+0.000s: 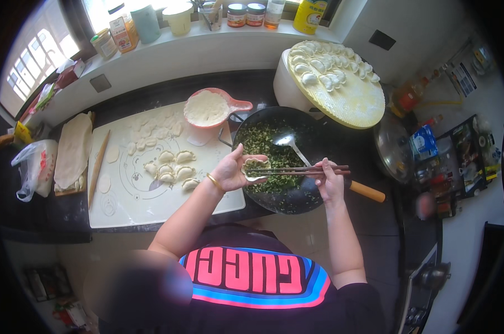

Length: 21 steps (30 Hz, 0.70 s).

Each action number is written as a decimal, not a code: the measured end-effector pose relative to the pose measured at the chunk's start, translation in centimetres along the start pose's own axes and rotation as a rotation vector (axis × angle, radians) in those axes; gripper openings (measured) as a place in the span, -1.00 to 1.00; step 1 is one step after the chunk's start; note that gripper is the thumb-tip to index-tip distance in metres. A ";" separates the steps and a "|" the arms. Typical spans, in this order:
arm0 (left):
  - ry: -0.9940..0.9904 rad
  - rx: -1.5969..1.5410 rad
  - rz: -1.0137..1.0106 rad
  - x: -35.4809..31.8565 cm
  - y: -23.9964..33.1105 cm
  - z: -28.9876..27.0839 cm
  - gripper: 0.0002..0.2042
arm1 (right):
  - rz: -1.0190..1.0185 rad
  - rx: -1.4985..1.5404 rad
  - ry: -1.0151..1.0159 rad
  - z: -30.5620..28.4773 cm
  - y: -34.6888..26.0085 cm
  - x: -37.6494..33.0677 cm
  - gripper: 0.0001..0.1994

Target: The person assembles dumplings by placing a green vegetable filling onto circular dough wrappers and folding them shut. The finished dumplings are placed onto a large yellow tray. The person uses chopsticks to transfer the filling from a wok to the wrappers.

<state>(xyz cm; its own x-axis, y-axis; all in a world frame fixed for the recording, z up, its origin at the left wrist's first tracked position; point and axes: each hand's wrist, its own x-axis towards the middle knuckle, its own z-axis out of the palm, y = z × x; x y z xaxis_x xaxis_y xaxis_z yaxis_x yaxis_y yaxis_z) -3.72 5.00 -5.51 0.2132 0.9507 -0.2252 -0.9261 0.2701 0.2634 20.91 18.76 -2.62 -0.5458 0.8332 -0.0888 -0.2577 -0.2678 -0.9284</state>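
Cupped in my left hand (233, 171) is a round dumpling wrapper (257, 178) with green chopped filling on it. My right hand (330, 183) grips a pair of brown chopsticks (300, 170), whose tips reach the filling in the wrapper. Both hands are over a dark wok (288, 207) of green filling (256, 139). A metal spoon (298, 150) rests in the wok, bowl end toward the far side. Left of the wok, several folded dumplings (166, 170) sit on a white pastry mat (218, 207), with flat wrappers (151, 131) behind them.
A rolling pin (99, 167) lies along the mat's left side, beside a folded dough-coloured cloth (74, 150) and a plastic bag (40, 167). A pink-handled bowl of flour (207, 108) stands behind the mat. At the back right, a round yellow tray (352, 106) carries many dumplings.
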 end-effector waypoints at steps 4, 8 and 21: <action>0.084 0.043 -0.004 -0.2 0.1 0.3 -0.35 | 0.028 -0.008 0.047 -0.2 0.7 0.1 -0.76; 0.099 0.075 -0.029 -0.2 0.3 -0.2 -0.37 | 0.004 -0.061 0.044 0.3 0.6 -0.1 -0.77; -0.081 -0.146 0.093 -0.7 1.1 -1.9 -0.41 | -0.741 -1.491 -0.701 5.0 5.7 -3.8 -0.74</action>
<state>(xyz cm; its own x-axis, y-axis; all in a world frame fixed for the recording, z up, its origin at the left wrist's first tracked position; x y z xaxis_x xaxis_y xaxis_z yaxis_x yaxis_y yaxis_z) -5.53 4.31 -6.83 0.1433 0.9813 -0.1282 -0.9772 0.1608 0.1389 17.55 11.62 -5.78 -0.9639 0.1221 0.2365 0.0624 0.9675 -0.2451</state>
